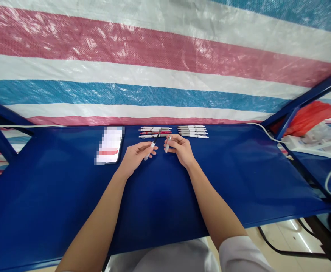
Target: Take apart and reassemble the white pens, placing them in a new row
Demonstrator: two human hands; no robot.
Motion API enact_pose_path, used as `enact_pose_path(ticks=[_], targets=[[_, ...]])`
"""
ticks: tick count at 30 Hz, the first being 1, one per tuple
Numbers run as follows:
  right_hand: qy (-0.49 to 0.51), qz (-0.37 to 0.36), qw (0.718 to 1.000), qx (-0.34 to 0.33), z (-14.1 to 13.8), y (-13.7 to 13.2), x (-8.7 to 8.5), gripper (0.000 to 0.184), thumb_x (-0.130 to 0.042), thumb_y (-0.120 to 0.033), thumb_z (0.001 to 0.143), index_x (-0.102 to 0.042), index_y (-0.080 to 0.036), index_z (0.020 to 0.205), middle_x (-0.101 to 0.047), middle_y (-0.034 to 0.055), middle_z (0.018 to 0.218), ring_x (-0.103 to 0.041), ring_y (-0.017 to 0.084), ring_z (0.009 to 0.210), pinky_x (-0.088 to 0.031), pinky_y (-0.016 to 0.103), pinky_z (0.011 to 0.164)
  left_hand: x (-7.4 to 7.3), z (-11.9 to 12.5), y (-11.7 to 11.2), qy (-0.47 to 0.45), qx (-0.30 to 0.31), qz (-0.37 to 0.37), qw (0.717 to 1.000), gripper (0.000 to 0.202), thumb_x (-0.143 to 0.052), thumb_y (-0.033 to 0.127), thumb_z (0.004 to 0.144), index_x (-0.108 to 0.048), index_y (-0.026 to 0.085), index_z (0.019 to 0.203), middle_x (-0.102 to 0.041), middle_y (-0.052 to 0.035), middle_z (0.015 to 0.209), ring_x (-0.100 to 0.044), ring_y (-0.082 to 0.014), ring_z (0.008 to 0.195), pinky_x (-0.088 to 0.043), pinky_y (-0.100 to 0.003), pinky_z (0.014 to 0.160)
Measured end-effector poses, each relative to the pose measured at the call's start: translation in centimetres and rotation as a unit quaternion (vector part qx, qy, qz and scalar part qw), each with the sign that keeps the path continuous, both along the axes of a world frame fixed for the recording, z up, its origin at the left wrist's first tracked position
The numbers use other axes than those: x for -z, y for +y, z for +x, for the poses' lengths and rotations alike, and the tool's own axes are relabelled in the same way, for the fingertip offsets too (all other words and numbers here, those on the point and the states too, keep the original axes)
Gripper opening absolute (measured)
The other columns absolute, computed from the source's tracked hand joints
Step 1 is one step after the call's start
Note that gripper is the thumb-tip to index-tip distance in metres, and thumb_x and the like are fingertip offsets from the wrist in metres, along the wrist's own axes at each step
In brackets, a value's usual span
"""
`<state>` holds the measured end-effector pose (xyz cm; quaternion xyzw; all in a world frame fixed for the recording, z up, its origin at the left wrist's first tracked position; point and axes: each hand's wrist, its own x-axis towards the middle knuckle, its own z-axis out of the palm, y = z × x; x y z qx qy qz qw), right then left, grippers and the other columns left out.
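Over the middle of the blue table, my left hand [134,158] is closed on an open pen barrel [152,145], white and clear, held tilted. A thin dark refill [157,136] sticks up out of it. Just to the right, my right hand [184,151] pinches a short whitish pen part [168,145] between thumb and fingers. The two pieces are apart. Behind my left hand lies a small group of pens, with a red pen [146,133] among white ones. A stack of several white pens [193,131] lies behind my right hand.
A phone [110,145] with a lit, blurred screen lies left of my hands on the blue tabletop [239,170]. Striped sheeting [154,75] hangs behind the table. Blue frame bars [288,121] stand at the sides. A red plastic bag [313,116] sits at the right.
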<state>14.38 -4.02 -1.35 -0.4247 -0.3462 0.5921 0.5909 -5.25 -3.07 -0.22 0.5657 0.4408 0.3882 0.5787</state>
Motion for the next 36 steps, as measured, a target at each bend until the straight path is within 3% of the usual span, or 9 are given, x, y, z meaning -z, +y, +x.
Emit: enact_pose_path(ticks=[7,16,27,36], targets=[[0.022,0.001,0.998,0.056,-0.4,-0.2,-0.7,0.030,-0.084,-0.032,0.062,-0.071,-0.022,0.087,-0.073,-0.0023,0.082,-0.071,0.013,0.072,-0.061,0.026,0.064,0.4,-0.4,0.1,0.014,0.018,-0.004,1.000,0.040,-0.074,0.045,0.079,-0.072,0.019,0.108,-0.075,-0.0084,0.102,-0.070,-0.0210,0.082,-0.059,-0.037,0.079],[0.052,0.045,0.974,0.215,0.1,0.0,-1.9,0.028,-0.083,-0.031,0.063,-0.070,-0.023,0.086,-0.069,-0.0039,0.081,-0.068,0.011,0.069,-0.062,0.024,0.061,0.0,-0.8,-0.1,0.035,0.060,-0.010,0.998,0.038,-0.073,0.045,0.079,-0.073,0.018,0.106,-0.076,-0.0093,0.102,-0.072,-0.0226,0.081,-0.060,-0.043,0.085],[0.025,0.044,0.976,0.211,0.2,0.3,-1.7,0.032,-0.080,-0.034,0.068,-0.067,-0.025,0.096,-0.071,-0.0015,0.093,-0.071,0.015,0.082,-0.063,0.031,0.070,-0.9,-0.1,-0.5,0.043,0.093,-0.026,0.994,0.035,-0.074,0.045,0.077,-0.075,0.019,0.099,-0.076,-0.0097,0.095,-0.072,-0.0231,0.079,-0.060,-0.039,0.078],[0.049,0.041,0.971,0.229,-0.3,0.3,-2.3,0.035,-0.081,-0.033,0.064,-0.067,-0.025,0.095,-0.071,-0.0014,0.093,-0.070,0.014,0.079,-0.063,0.027,0.066,-1.0,0.0,-0.4,0.042,0.092,-0.033,0.994,0.035,-0.075,0.045,0.075,-0.075,0.019,0.099,-0.077,-0.0096,0.095,-0.073,-0.0241,0.078,-0.060,-0.040,0.077]])
